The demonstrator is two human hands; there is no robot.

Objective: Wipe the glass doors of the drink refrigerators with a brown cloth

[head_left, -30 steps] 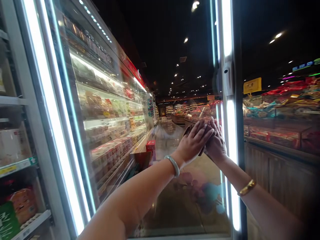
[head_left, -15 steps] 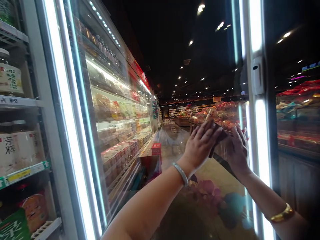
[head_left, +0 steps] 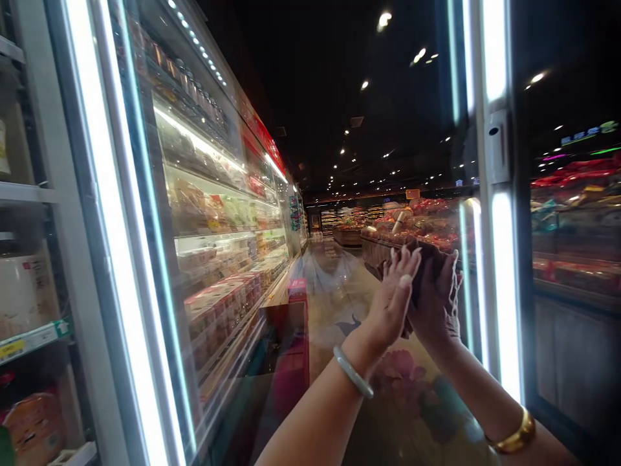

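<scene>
A dark brown cloth point(head_left: 421, 255) is bunched against the glass door point(head_left: 334, 323) of an upright cooler. My right hand point(head_left: 431, 310), in shadow and partly hidden by the cloth, grips it. Pale, loose string-like strands point(head_left: 455, 288) hang at its right side. Beside it, my left hand point(head_left: 391, 301) touches the cloth's left edge, fingers stretched upward and thumb on the near side. A pale bangle point(head_left: 352, 372) circles my left wrist and a gold bracelet point(head_left: 514, 433) my right forearm.
Lit strips point(head_left: 507, 291) run down the door frame, with a lock or handle piece point(head_left: 497, 145) on it. Shelves with jars point(head_left: 19, 291) stand at the left. Through the glass show refrigerated shelves point(head_left: 218, 259), a red box point(head_left: 297, 288) and a produce display point(head_left: 422, 217).
My left hand has moved slightly down from lying over the cloth to its left edge. My right hand has moved left onto the cloth. The view has shifted a little to the right.
</scene>
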